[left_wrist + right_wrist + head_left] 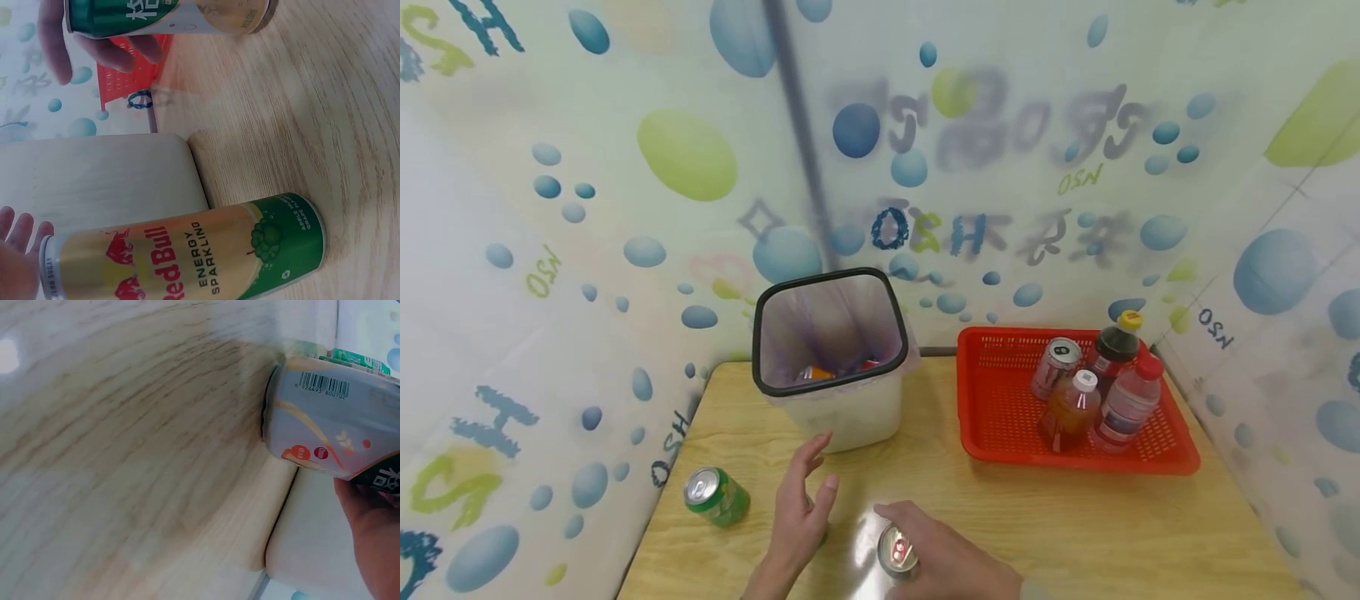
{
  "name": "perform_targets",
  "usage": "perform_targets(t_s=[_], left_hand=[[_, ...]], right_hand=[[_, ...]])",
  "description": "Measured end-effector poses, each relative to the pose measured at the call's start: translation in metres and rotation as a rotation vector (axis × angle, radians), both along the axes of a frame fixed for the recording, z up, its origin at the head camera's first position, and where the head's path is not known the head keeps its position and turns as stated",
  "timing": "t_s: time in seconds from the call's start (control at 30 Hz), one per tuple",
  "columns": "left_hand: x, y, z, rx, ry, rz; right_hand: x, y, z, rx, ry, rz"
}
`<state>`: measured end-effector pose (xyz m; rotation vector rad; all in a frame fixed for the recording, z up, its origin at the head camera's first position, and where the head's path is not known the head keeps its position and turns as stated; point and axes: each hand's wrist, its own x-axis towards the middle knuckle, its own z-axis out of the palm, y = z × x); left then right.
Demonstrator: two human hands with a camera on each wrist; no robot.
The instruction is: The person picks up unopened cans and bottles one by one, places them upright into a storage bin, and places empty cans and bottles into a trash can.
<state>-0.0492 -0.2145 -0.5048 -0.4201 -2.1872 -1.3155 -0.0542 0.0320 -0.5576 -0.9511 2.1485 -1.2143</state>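
A gold and green Red Bull can [181, 259] stands on the table, large in the left wrist view. My left hand [797, 517] is beside it near its top, fingers and thumb spread apart; in the head view this hand hides most of the can. My right hand [951, 554] grips a green, grey and gold drink can [898, 552], its fingers reaching round the side. That can [331, 419] shows a barcode in the right wrist view and appears upright, at or close to the tabletop. Left of my hands stands a green soda can [718, 500].
Behind my hands stands a white bin [850, 417] with a black rim and a liner; some cans lie inside. A red basket [1000, 450] at the right holds a pink can [1056, 367] and several bottles [1123, 408]. Patterned curtains [1037, 167] close off the wooden table's [1075, 533] back and sides.
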Motion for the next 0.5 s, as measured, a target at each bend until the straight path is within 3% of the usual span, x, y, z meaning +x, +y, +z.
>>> perform_targets(t_s=[0.2,0.37,0.5], left_hand=[[-0.0001,0.0018,-0.0015,0.003,0.014,-0.006],[-0.0002,0.0036,-0.0017,-0.002,0.013,-0.002],[-0.0002,0.0046,-0.0012,0.006,0.013,-0.006]], right_hand=[[0.0024,0.0003,-0.0060,-0.051,0.011,-0.051],[0.0043,0.0000,-0.0104,-0.137,0.123,-0.052],[0.0049,0.0037,-0.0099,-0.182,0.154,-0.109]])
